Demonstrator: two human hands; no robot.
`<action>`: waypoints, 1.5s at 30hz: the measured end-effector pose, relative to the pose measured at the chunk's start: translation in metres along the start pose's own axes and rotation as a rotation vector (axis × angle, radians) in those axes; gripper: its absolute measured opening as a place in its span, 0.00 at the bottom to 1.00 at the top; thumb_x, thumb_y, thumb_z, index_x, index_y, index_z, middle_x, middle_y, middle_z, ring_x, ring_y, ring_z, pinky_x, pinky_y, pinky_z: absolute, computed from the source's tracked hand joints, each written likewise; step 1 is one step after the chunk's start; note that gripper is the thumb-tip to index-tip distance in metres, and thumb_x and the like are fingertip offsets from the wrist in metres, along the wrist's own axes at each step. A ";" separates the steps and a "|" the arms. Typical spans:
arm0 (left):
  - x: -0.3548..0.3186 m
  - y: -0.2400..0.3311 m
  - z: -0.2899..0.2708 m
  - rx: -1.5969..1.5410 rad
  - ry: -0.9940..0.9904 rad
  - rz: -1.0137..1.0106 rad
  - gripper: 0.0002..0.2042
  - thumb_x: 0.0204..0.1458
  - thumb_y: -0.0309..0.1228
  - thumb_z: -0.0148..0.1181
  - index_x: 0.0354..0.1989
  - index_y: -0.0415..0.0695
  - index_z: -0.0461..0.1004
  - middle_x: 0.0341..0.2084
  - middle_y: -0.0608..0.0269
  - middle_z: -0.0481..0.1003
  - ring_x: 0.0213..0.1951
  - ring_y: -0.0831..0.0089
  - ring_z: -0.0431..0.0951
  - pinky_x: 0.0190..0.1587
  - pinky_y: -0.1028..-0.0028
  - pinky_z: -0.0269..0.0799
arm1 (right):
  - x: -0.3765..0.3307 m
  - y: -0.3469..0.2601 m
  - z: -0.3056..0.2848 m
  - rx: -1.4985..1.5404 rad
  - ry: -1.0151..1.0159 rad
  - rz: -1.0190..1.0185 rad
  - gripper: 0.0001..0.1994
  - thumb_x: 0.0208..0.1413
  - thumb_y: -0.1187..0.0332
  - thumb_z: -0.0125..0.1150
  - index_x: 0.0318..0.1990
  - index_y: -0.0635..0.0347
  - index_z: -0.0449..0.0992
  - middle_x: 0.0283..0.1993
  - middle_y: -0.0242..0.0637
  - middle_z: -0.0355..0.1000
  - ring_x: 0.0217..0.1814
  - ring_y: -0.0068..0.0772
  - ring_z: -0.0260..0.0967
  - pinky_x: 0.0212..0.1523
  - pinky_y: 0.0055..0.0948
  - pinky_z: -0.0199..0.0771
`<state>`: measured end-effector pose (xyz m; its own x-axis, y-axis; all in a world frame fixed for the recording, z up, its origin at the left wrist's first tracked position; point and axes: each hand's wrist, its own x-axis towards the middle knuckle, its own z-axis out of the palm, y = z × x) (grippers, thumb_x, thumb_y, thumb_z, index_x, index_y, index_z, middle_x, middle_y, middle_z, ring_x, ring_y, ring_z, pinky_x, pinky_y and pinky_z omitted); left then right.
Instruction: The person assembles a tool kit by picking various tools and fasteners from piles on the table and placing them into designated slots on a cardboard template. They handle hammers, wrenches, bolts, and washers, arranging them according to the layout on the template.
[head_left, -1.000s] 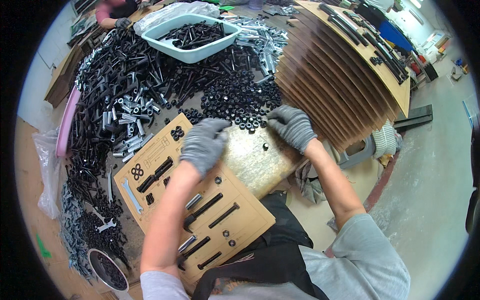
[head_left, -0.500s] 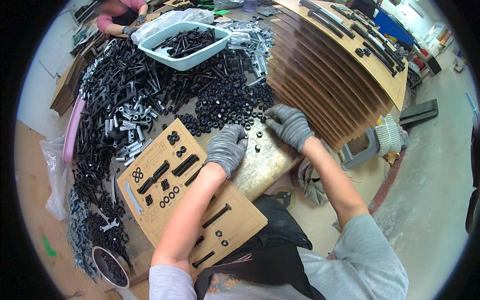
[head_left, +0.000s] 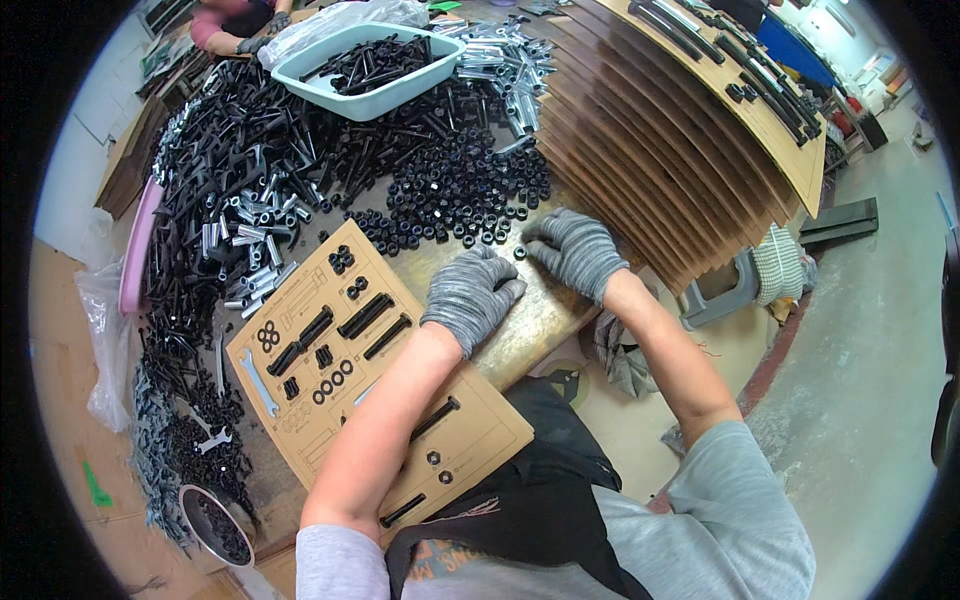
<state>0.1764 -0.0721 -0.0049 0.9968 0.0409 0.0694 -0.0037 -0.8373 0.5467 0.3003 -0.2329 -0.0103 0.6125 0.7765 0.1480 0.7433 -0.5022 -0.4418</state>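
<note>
**Two gloved hands picking at black nuts on a worn table**

Closest to the person, a flat brown cardboard sheet with cut-out shapes is lying on the worn wooden table. Black bolts, small rings and a silver wrench are sitting in its slots. The person's left arm is crossing over this sheet.

Just past the sheet, the left hand in a grey knitted glove is resting palm down on the bare table. Its fingers are curled in and bunched close together. I cannot tell if something small is under them.

Right beside it, the right hand in a grey knitted glove is also lying palm down, with its fingers bent. Its fingertips are touching a small black nut on the table, between the two hands. I cannot tell if the hand is pinching it or only touching it.

A little farther, a big heap of loose black nuts is spreading across the table, near both hands. To the left, a long pile of black and silver bolts is lying. To the right, a fanned stack of brown cardboard sheets is standing.

Farthest away, a pale blue plastic tub holding black bolts is sitting. Behind it, another person's gloved hand is showing.
</note>
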 end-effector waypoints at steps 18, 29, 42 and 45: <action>-0.013 0.012 0.003 0.086 -0.025 0.014 0.09 0.48 0.30 0.51 0.33 0.41 0.77 0.30 0.48 0.77 0.35 0.51 0.79 0.38 0.58 0.75 | 0.007 -0.023 0.001 0.159 -0.139 0.146 0.10 0.48 0.65 0.66 0.33 0.63 0.79 0.30 0.43 0.76 0.32 0.37 0.74 0.36 0.35 0.74; -0.270 -0.105 -0.149 -0.004 0.280 -0.508 0.11 0.49 0.33 0.62 0.38 0.41 0.77 0.31 0.54 0.76 0.34 0.63 0.78 0.40 0.67 0.75 | 0.033 -0.267 0.087 0.261 -0.318 -0.541 0.09 0.51 0.65 0.60 0.36 0.61 0.77 0.34 0.45 0.74 0.36 0.45 0.74 0.39 0.39 0.75; -0.285 -0.127 -0.121 0.152 0.219 -0.452 0.10 0.49 0.34 0.59 0.38 0.44 0.76 0.33 0.56 0.75 0.39 0.57 0.75 0.45 0.62 0.71 | 0.025 -0.316 0.141 -0.172 -0.424 -0.613 0.09 0.52 0.66 0.59 0.40 0.57 0.76 0.38 0.42 0.73 0.40 0.45 0.73 0.42 0.40 0.75; -0.287 -0.130 -0.122 0.135 0.228 -0.440 0.10 0.49 0.34 0.60 0.38 0.44 0.76 0.33 0.55 0.75 0.39 0.57 0.75 0.45 0.62 0.71 | 0.024 -0.318 0.140 -0.145 -0.396 -0.620 0.10 0.52 0.66 0.59 0.41 0.57 0.76 0.38 0.42 0.73 0.39 0.44 0.73 0.41 0.39 0.75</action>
<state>-0.1192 0.0911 0.0059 0.8585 0.5108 0.0457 0.4376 -0.7761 0.4540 0.0414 -0.0011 0.0093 -0.0526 0.9986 -0.0094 0.9655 0.0485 -0.2559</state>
